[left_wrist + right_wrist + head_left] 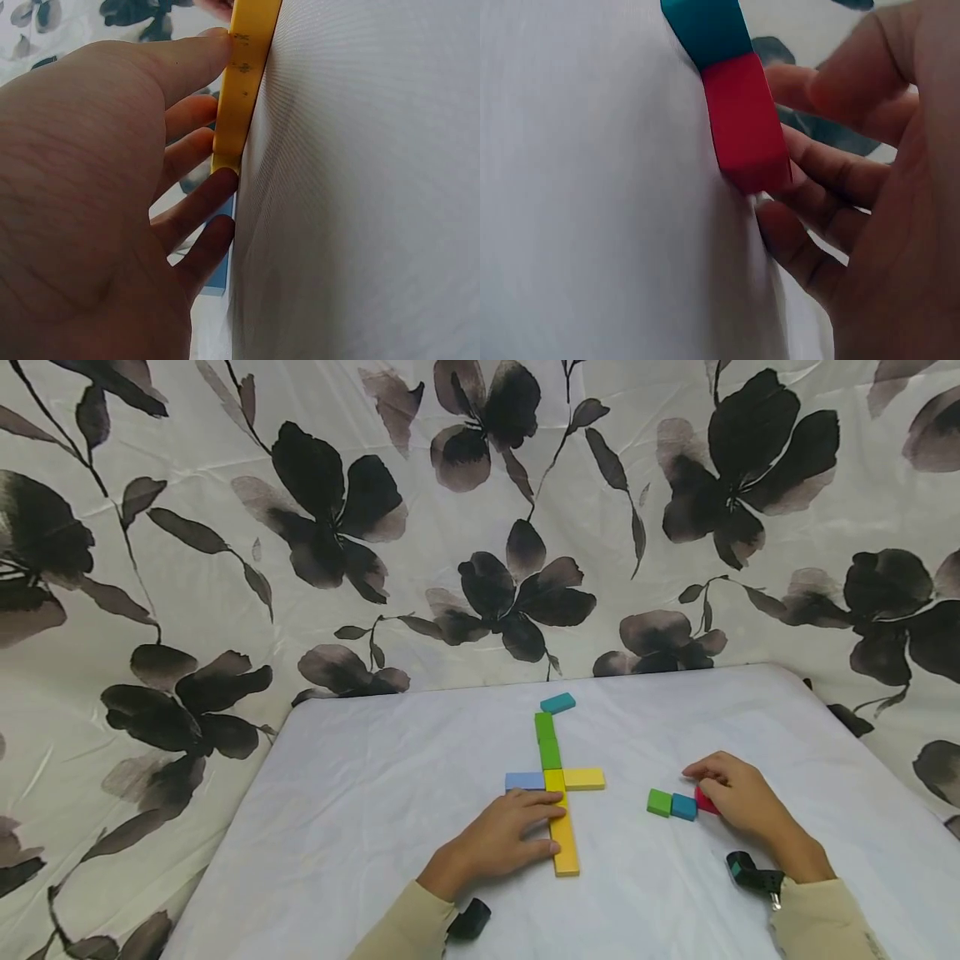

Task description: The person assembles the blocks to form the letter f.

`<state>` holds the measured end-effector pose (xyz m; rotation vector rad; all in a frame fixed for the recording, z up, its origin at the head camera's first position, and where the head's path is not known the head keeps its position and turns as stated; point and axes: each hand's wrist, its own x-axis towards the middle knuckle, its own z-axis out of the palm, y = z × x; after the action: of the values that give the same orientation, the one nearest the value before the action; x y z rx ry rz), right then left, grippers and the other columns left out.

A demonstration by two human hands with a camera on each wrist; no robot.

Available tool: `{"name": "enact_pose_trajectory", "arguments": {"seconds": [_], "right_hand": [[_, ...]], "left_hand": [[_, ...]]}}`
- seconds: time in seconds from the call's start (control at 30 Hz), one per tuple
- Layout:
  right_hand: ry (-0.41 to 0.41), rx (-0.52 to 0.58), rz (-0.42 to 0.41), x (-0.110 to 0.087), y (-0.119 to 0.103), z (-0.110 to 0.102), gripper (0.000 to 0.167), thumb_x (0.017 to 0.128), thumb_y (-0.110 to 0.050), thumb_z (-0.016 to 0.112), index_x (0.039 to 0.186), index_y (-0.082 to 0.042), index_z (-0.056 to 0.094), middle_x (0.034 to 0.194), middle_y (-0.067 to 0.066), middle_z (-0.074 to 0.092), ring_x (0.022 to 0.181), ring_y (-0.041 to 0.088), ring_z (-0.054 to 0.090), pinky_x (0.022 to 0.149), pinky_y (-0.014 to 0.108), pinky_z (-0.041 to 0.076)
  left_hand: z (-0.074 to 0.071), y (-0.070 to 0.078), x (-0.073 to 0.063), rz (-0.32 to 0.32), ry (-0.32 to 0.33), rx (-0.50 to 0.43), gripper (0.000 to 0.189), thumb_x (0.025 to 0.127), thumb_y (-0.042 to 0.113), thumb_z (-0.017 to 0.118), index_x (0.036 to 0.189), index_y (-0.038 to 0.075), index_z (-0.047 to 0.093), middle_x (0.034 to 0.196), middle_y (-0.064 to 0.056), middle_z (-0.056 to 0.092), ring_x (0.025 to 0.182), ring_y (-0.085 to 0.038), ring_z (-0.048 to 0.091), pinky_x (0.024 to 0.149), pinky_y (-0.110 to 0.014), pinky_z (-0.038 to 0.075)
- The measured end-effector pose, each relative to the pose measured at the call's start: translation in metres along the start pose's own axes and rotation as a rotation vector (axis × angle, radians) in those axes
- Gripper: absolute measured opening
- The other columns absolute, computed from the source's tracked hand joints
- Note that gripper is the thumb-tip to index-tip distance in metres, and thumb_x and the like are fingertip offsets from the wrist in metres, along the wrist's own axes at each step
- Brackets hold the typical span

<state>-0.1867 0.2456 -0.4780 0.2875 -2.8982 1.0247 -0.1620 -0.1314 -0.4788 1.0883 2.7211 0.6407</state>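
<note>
A cross-like figure of flat blocks lies on the white table. Its stem is yellow blocks, with two green blocks above and a teal block tilted at the top. A light blue block and a pale yellow block form the side arms. My left hand rests against the stem, thumb and fingertips touching its left side and top. To the right, a green block, a blue block and a red block touch in a row. My right hand is at the red block, fingers loosely bent, some touching its side.
White cloth covers the table. Behind it hangs a pale curtain with dark flowers. A black wrist device sits by the left sleeve, another black device by the right sleeve.
</note>
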Motion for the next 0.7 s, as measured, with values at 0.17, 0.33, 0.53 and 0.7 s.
{"name": "enact_pose_trajectory", "arguments": {"seconds": [0.17,0.33,0.53,0.7], "right_hand": [[-0.047,-0.023,-0.007,-0.006,0.005,-0.003,0.032,0.088,-0.004,0.062,0.120,-0.003,0.069,0.117,0.014,0.060,0.105,0.033,0.056,0.091,0.056,0.049],[-0.076,-0.035,-0.001,-0.008,0.010,-0.008,0.036,0.088,-0.009,0.066,0.123,0.000,0.067,0.120,0.015,0.059,0.109,0.036,0.056,0.095,0.059,0.047],[-0.105,-0.038,0.020,-0.011,0.016,-0.015,0.039,0.090,-0.024,0.072,0.121,0.000,0.068,0.121,0.016,0.057,0.110,0.038,0.055,0.095,0.062,0.045],[-0.091,-0.024,0.003,-0.012,0.018,-0.014,0.040,0.088,-0.028,0.076,0.116,-0.001,0.071,0.122,0.015,0.056,0.111,0.037,0.054,0.093,0.060,0.047]], "left_hand": [[0.001,0.000,0.000,0.003,0.003,-0.006,0.052,0.100,0.050,0.057,0.145,0.025,0.055,0.153,0.015,0.041,0.137,-0.012,0.040,0.113,-0.040,0.034],[0.002,0.000,0.001,0.002,0.001,-0.001,0.052,0.100,0.051,0.057,0.146,0.026,0.055,0.154,0.016,0.040,0.137,-0.012,0.040,0.112,-0.039,0.034],[0.001,0.000,0.001,0.001,-0.001,0.004,0.052,0.100,0.051,0.057,0.145,0.026,0.055,0.154,0.016,0.040,0.136,-0.011,0.040,0.112,-0.038,0.034],[0.001,0.000,0.001,0.003,0.000,0.002,0.052,0.100,0.051,0.057,0.145,0.025,0.055,0.154,0.016,0.040,0.136,-0.011,0.041,0.112,-0.038,0.035]]}}
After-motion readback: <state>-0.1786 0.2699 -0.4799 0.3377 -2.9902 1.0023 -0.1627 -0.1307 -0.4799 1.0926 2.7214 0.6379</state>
